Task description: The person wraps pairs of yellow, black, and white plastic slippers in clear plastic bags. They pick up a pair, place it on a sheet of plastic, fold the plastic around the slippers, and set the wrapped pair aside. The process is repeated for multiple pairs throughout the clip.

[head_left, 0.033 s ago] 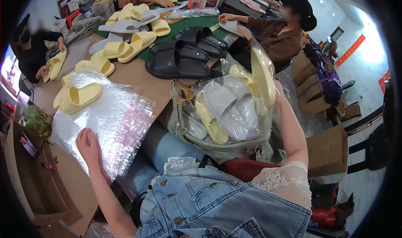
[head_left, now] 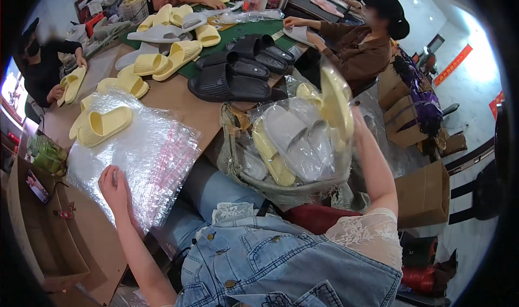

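Note:
My left hand (head_left: 113,187) lies with its fingers stretched out on a stack of clear plastic bags (head_left: 124,161), holding nothing. My right hand (head_left: 359,120) grips a yellow slipper (head_left: 336,99) in clear plastic, upright over the right side of an open woven sack (head_left: 230,164); the slipper hides most of the fingers. Inside the sack lie bagged grey slippers (head_left: 289,134) and another yellow slipper (head_left: 273,155). On the far left part of the bag stack sits a loose yellow pair (head_left: 102,126).
Black slippers (head_left: 230,85) stand on the table beyond the sack, with several yellow slippers (head_left: 181,58) farther left. Co-workers sit at the left, far side and right, one on the right handling a grey slipper (head_left: 299,35). Cardboard boxes (head_left: 424,196) stand at my right.
My right hand and the yellow slipper have shifted slightly left. The co-worker on the right has moved a hand along the grey slipper. My left hand has stayed still.

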Demonstrator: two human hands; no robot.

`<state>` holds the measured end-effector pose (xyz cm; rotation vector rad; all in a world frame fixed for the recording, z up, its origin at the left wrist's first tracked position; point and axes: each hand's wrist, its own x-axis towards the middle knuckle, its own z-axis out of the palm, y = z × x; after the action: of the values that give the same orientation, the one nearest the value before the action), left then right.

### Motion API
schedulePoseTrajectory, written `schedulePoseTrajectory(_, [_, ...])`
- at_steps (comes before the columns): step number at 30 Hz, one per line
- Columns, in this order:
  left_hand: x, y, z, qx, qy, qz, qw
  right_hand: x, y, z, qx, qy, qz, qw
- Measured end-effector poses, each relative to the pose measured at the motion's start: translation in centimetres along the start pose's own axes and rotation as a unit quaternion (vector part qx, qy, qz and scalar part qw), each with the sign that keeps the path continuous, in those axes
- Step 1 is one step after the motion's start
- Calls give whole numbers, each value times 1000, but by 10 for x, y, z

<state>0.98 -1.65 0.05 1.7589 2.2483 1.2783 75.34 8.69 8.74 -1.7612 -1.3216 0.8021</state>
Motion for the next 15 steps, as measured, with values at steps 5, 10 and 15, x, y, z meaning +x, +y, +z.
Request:
schedulePoseTrajectory(5, [2,7,-4,30,-11,-1,999,21,89,47,-106,69,86,988])
schedulePoseTrajectory(10, [0,11,-9,50,-11,1,999,31,128,22,258,-20,237,937])
schedulePoseTrajectory(15, [1,11,-4,33,-14,-1,999,-20,226,23,260,72,316,910])
